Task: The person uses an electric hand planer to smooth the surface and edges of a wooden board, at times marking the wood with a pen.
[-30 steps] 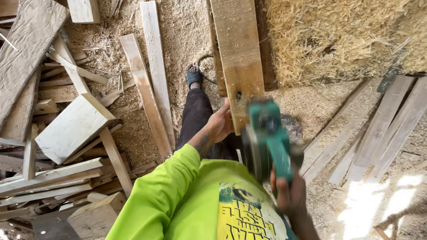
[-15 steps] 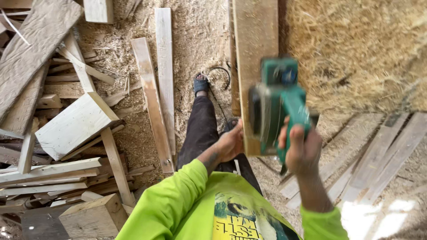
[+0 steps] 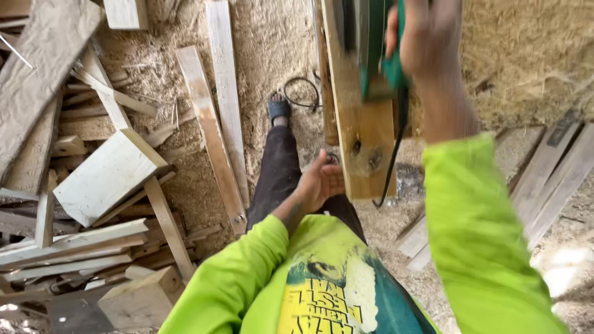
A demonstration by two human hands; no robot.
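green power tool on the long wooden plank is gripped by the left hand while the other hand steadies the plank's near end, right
Not quite. In the head view the right hand grips the green power tool on the long wooden plank; the left hand steadies the plank's near end.

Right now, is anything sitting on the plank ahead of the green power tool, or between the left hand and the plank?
Nothing visible does. The right hand holds the green power tool on the plank, whose near stretch shows only knots and the black cord along its edge. The left hand rests against the plank's side.
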